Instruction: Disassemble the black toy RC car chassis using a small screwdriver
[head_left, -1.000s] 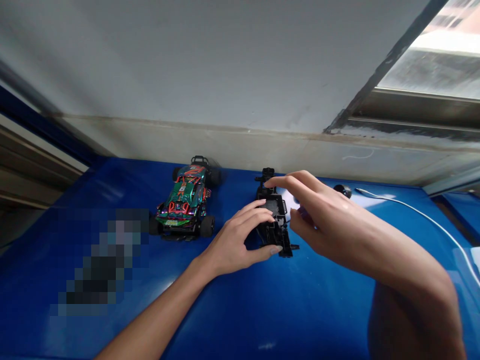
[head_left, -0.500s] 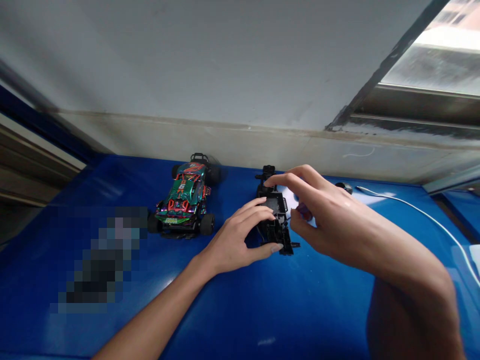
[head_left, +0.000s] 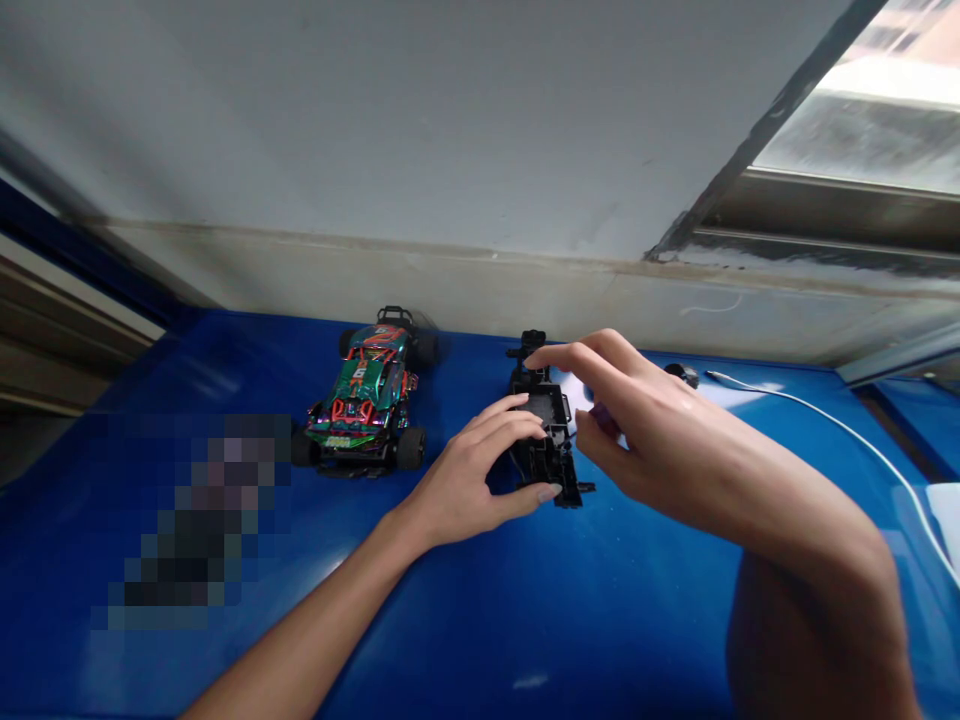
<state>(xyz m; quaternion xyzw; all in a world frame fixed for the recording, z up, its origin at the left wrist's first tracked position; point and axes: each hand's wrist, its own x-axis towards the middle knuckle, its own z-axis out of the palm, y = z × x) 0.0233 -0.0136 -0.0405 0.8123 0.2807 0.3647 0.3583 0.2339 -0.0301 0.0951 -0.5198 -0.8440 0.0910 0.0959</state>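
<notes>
A black toy car chassis [head_left: 551, 405], wheels off, lies lengthwise on the blue table. My left hand [head_left: 480, 460] grips its near part from the left, fingers over the tray-like middle and thumb at the near end. On the other side, my right hand [head_left: 630, 410] pinches a small screwdriver with a purple handle [head_left: 604, 420], mostly hidden by the fingers. Its thin shaft points at the chassis's right side; the tip's exact contact is hard to see. My right index finger reaches over the chassis's far end.
Left of the chassis stands a toy car [head_left: 364, 390] with a shiny green and orange body and black wheels. A pixelated patch [head_left: 191, 530] covers something further left. A small dark part [head_left: 682, 375] and a white cable [head_left: 825, 420] lie at right. The wall [head_left: 412, 270] borders the table's back.
The view has shifted slightly, moving everything a little to the left. Both hands keep nearly the same places on and beside the chassis.
</notes>
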